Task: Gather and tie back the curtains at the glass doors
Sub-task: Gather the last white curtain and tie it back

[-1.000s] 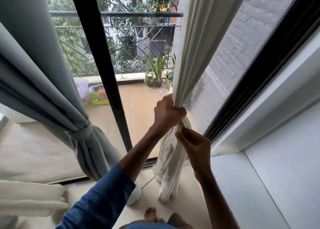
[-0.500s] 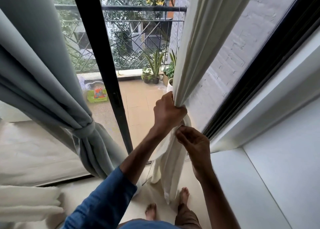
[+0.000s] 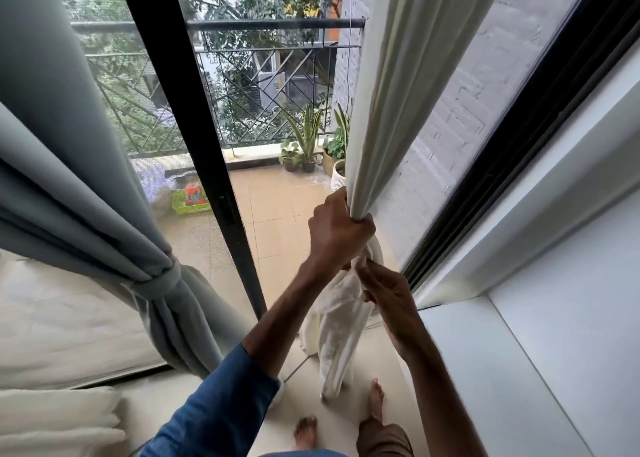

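A pale beige tiled indoor floor (image 3: 349,418) is being stood on by two bare feet: the left foot (image 3: 304,432) near the bottom edge, the right foot (image 3: 376,399) slightly ahead of it. Just beside the right foot, this floor is being reached by the hanging tail of a cream fabric curtain (image 3: 332,363), and further left by the hem of a grey-green fabric curtain (image 3: 194,356). Beyond the glass, a tan tiled balcony floor (image 3: 273,214) is being occupied by a green plastic basket (image 3: 190,204) and, by the railing, a tall snake plant in a dark pot (image 3: 307,145), a small leafy potted plant (image 3: 289,158) just beside it, and a white ribbed pot (image 3: 337,179) partly being hidden by the cream curtain.
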### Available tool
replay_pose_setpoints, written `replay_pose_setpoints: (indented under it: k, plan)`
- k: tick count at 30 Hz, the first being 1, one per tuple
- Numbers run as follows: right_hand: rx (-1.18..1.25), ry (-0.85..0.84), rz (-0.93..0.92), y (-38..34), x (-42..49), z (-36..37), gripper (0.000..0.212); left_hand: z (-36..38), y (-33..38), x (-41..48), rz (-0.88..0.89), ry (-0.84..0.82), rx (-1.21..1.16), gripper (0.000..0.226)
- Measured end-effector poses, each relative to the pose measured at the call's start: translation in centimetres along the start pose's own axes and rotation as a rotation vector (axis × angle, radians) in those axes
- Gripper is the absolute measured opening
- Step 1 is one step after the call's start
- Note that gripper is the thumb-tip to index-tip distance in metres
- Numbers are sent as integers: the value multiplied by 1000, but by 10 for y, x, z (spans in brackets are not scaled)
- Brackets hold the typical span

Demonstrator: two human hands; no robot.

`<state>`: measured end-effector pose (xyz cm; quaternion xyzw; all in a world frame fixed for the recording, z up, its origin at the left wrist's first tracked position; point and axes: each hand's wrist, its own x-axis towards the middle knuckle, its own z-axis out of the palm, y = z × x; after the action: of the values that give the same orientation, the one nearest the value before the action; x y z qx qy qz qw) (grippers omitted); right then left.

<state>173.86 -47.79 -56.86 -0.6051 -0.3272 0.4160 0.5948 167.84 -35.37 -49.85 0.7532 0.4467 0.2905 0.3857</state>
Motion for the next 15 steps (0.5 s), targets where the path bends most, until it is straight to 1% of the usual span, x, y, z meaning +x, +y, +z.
replay_pose_setpoints:
  k: [2,5,11,13,15]
  plan:
    - [-38,-19,-60,-7,0,-6,28,-2,-3,4,6,-1,6,38]
    - [-117,23,-108,-10,4,-14,27,-2,-7,8,18,-5,12,34]
    - [-239,91,-145,-15,3,-16,17,2,-12,8,29,13,49,21]
    - [-258,131,-158,-17,3,-19,12,2,-12,8,36,9,35,25]
    - [-262,147,-161,-21,2,-22,15,4,-14,7,41,10,40,27]
